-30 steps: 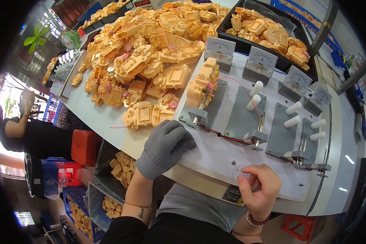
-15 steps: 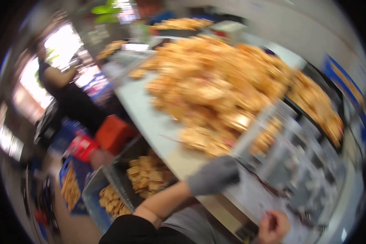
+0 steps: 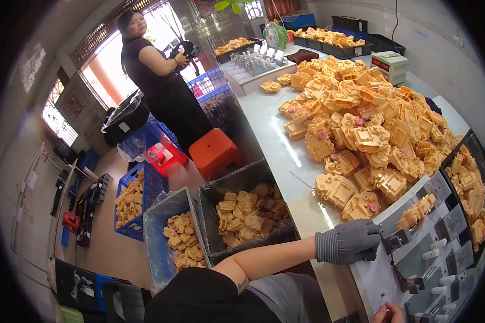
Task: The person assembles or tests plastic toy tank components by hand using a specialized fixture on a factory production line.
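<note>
My left hand [image 3: 350, 241], in a grey knitted glove, is at the near-left edge of a grey test fixture [image 3: 434, 253] with its fingers curled in; what they hold, if anything, is hidden. Bare, my right hand [image 3: 389, 313] shows only partly at the lower edge, its fingers bent beside the fixture's white base. I cannot make out anything in them. A yellow plastic gear housing [image 3: 416, 211] sits in the fixture's upper end, beyond my left hand. Farther back spreads a big heap of such yellow housings [image 3: 361, 124], some with small red parts.
Left of the worktable [image 3: 264, 121] stand a black crate [image 3: 205, 207] and a grey-blue bin [image 3: 152, 226], both with yellow parts. An orange stool [image 3: 214, 152] is beyond them. A person [image 3: 156, 70] stands there with a dark object. A power supply [image 3: 390, 65] sits behind the heap.
The view has swung right and steadied, so the person and crates show more clearly. My left hand remains by the fixture; my right hand has slipped lower, partly out of the picture.
</note>
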A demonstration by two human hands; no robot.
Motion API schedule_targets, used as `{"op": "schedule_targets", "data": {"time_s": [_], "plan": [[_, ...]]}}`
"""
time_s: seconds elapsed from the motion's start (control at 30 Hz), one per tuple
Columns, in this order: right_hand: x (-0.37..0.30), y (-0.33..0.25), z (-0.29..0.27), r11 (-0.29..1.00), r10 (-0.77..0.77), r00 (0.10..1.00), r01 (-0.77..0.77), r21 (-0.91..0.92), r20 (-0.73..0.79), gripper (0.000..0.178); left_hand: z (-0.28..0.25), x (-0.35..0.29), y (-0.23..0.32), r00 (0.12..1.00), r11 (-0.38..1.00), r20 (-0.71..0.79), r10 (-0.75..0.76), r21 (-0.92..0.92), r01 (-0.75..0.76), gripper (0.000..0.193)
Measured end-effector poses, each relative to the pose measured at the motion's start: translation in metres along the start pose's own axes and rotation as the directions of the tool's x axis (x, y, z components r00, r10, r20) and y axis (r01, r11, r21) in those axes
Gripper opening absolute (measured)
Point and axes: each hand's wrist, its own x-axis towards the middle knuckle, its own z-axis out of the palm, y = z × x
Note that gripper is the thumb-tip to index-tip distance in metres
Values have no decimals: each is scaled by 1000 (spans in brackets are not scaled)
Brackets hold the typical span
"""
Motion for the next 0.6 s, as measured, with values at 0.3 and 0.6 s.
{"op": "schedule_targets", "data": {"time_s": [0.3,0.6], "plan": [[-1,-1,1,999,-43,999,42,-29,-11,12,-3,-3,3,1000,1000,0,-16,23,16,17],[-5,4,0,999,-35,999,35,22,-10,13,-2,-6,7,999,999,-4,-38,12,38,17]]}}
